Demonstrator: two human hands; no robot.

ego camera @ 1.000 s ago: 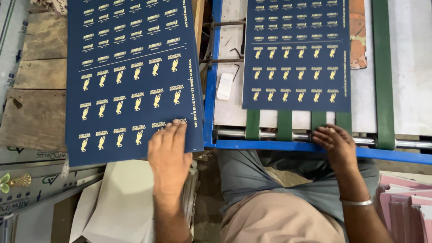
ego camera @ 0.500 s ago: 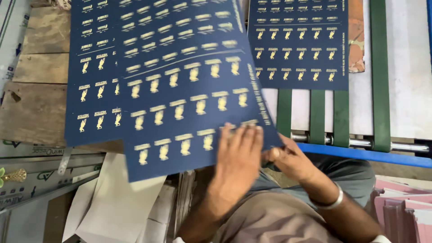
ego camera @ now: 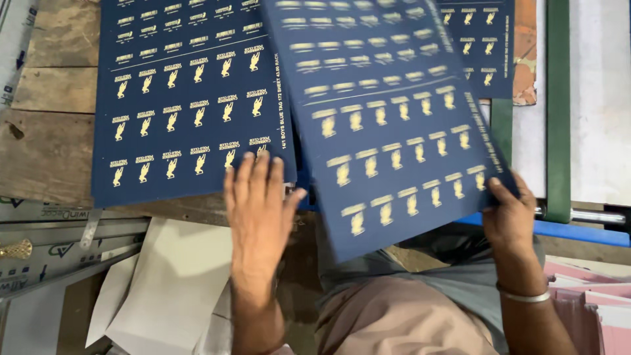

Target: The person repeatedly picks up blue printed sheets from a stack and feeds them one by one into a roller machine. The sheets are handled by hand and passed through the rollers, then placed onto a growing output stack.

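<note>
A stack of dark blue sheets printed with rows of gold emblems (ego camera: 190, 105) lies on wooden boards at the left. My left hand (ego camera: 259, 210) is flat with its fingers spread, the fingertips touching the stack's lower right corner. My right hand (ego camera: 513, 217) grips the lower right corner of one loose blue sheet (ego camera: 394, 131). This sheet is tilted and blurred in the middle, and overlaps the stack's right edge. Another blue sheet (ego camera: 490, 46) lies at the top right, partly hidden behind the held one.
A green belt (ego camera: 557, 112), a metal roller (ego camera: 591, 215) and a blue rail (ego camera: 565, 231) run along the right. Wooden boards (ego camera: 46, 151) and metal profiles (ego camera: 59, 240) are at the left. White paper (ego camera: 171, 276) lies below, with pink sheets (ego camera: 591, 296) at the lower right.
A blue sheet came up off the left stack and moved to the right. My right hand now holds it alone. My left hand let go and went back to the stack's edge.
</note>
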